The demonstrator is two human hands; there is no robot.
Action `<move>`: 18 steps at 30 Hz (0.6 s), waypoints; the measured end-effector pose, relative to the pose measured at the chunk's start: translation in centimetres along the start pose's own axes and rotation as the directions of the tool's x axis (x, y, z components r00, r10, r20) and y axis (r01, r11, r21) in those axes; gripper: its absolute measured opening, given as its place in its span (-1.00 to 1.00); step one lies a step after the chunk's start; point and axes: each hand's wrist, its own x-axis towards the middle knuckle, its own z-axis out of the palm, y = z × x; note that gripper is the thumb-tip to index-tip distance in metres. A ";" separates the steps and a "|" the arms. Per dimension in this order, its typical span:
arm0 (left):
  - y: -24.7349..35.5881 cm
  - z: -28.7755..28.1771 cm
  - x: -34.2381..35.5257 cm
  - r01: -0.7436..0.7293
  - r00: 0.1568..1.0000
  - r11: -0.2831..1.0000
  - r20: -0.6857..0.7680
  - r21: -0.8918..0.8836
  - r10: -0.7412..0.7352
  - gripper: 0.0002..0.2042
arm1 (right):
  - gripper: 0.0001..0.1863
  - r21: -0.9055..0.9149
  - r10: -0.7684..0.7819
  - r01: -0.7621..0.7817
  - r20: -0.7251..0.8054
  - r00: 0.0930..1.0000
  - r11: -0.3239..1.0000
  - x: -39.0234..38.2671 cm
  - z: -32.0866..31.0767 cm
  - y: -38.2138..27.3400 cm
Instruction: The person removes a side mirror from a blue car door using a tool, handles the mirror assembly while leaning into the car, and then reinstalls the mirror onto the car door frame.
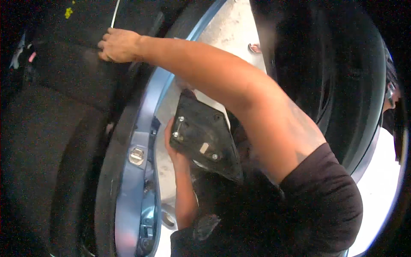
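My left hand (pixel 170 141) is wrapped around the left edge of a black, wedge-shaped plastic part (pixel 201 132) held close to my body. Bright metal studs and a small pale label show on its upturned face. Above it my right arm stretches across to the far left, into a dark car interior. There my right hand (pixel 119 45) rests on the dark lining (pixel 72 64) with its fingers curled; whatever lies under them is hidden. A thin white rod or strip (pixel 115 13) runs up to its knuckles.
A blue car body edge (pixel 147 103) with a metal latch striker (pixel 137 156) curves along my left. Dark, glossy bodywork (pixel 338 85) stands at the right. Pale floor (pixel 233 28) shows between them, with a small reddish-brown object (pixel 254 48). Yellow bits (pixel 68 13) lie at the upper left.
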 end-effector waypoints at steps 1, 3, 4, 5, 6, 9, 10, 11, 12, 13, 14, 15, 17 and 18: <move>-1.9 -0.4 0.1 -0.001 1.000 0.997 0.021 0.072 0.000 -0.35 | -0.69 0.021 0.023 -0.019 -0.216 0.976 1.000 -0.9 0.7 -0.7; -3.3 0.4 0.6 0.149 0.989 0.985 0.040 -0.086 -0.146 -0.35 | -0.64 0.166 0.088 0.003 -0.535 0.840 0.986 -3.9 0.9 -0.8; -4.4 0.7 0.5 0.221 0.975 0.960 0.037 -0.171 -0.217 -0.35 | -0.64 0.292 0.148 0.054 -0.625 0.767 0.955 -6.2 1.1 -1.1; -7.7 -0.4 0.1 0.215 0.977 0.954 0.053 -0.210 -0.209 -0.35 | -0.53 0.437 0.332 -0.081 -0.537 0.776 0.896 -9.9 1.7 -2.2; -9.1 -0.2 0.3 0.207 0.978 0.947 0.051 -0.245 -0.201 -0.37 | -0.42 0.557 0.494 -0.214 -0.419 0.762 0.802 -14.5 2.7 -2.8; -12.1 0.9 0.6 0.219 0.976 0.935 0.079 -0.278 -0.205 -0.47 | -0.59 0.673 0.789 -0.535 -0.121 0.602 0.511 -30.8 6.7 -4.8; -13.2 1.1 0.7 0.254 0.967 0.916 0.073 -0.311 -0.243 -0.50 | -0.68 0.628 0.844 -0.657 -0.001 0.536 0.417 -36.0 8.5 -7.0; -14.0 1.6 1.2 0.277 0.960 0.894 0.063 -0.351 -0.273 -0.52 | -0.73 0.653 0.900 -0.725 0.152 0.409 0.219 -41.1 11.4 -9.6; -15.0 1.9 1.5 0.300 0.951 0.870 0.055 -0.391 -0.304 -0.52 | -0.75 0.540 0.882 -0.823 0.283 0.376 0.177 -45.5 13.6 -12.3; -15.8 2.3 1.4 0.321 0.942 0.860 0.040 -0.397 -0.334 -0.48 | -0.73 0.448 0.830 -0.876 0.409 0.380 0.180 -49.8 15.4 -15.0; -17.5 2.7 1.5 0.313 0.940 0.862 0.002 -0.398 -0.340 -0.47 | -0.72 0.424 0.759 -0.903 0.564 0.326 0.072 -52.1 16.5 -17.8; -19.0 3.5 1.4 0.305 0.937 0.864 -0.035 -0.400 -0.347 -0.45 | -0.69 0.511 0.651 -0.834 0.564 0.509 0.210 -55.4 17.6 -20.2; -21.9 4.2 0.6 0.331 0.923 0.881 -0.078 -0.339 -0.377 -0.37 | -0.66 0.539 0.524 -0.836 0.745 0.414 -0.106 -58.4 18.2 -25.5; -23.0 4.7 0.1 0.355 0.913 0.864 -0.066 -0.358 -0.402 -0.36 | -0.68 0.503 0.460 -0.808 0.821 0.337 -0.307 -61.8 19.7 -28.8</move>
